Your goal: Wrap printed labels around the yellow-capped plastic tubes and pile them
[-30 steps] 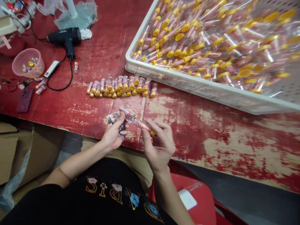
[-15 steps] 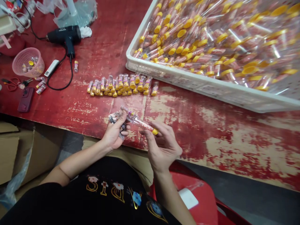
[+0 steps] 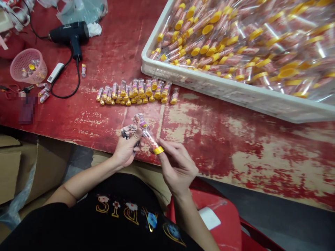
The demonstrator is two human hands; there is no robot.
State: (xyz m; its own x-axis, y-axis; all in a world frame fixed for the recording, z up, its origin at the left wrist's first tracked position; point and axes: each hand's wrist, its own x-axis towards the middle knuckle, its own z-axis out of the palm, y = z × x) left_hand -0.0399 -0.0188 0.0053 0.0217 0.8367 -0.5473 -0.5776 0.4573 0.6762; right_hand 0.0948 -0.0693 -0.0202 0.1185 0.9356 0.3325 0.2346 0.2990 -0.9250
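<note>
Near the table's front edge, my left hand [image 3: 127, 148] is closed on a bunch of printed plastic sleeves [image 3: 128, 130]. Its thumb and fingers also pinch one purple-and-white sleeve [image 3: 141, 120], which sits around the far end of a clear tube [image 3: 150, 138]. Pinkish contents show through the tube wall, and a yellow cap [image 3: 158, 150] closes its near end. My right hand [image 3: 180, 167] grips the tube at that cap between thumb and fingers. Beyond my hands, a group of sleeved tubes with yellow caps [image 3: 134, 89] is lined up on the table.
A white crate [image 3: 220, 92] full of yellow-capped tubes takes up the back right. At the back left lie a heat gun [image 3: 69, 32] with its cord, a pink basket [image 3: 17, 71] of small items and red-handled scissors [image 3: 12, 91]. The red table [image 3: 209, 139] has worn paint.
My right hand has moved slightly left and turned the tube steeper, its yellow cap now closer to me. The sleeve at its far end has tilted with it. My left hand stays nearly still.
</note>
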